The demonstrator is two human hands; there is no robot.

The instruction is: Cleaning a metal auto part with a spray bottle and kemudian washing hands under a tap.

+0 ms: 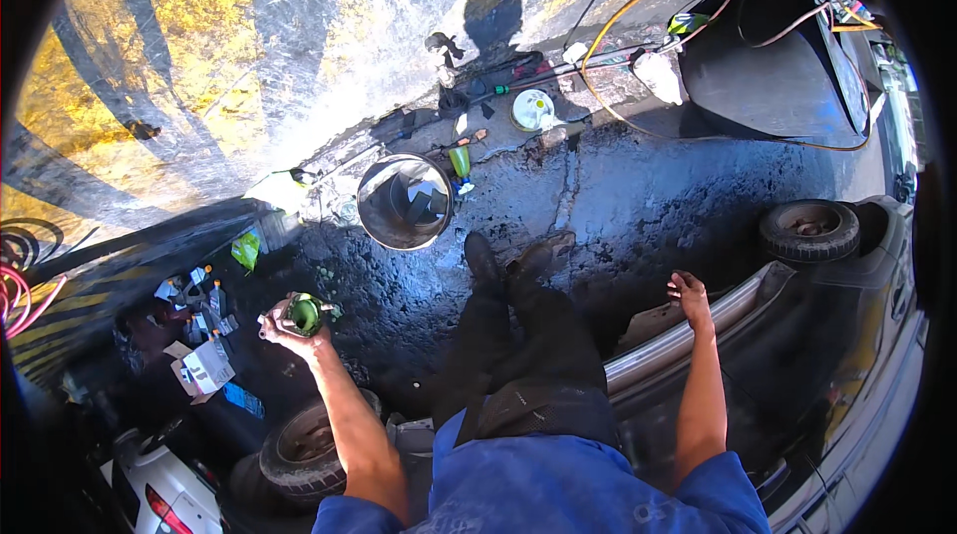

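Left hand (284,325) clamped on green-capped part (304,315), already pulled I reckon; right hand (690,293) open, empty; drain pan (405,201) at 12 o'clock, refit prob. left.

Below me: oil-stained ground (638,205). On it: steel bucket (405,201), white lid (533,109), green bottle (460,162), yellow hose (608,35), boxes (204,366), tyre (809,230).

Blue short sleeves, dark trousers, black shoes.
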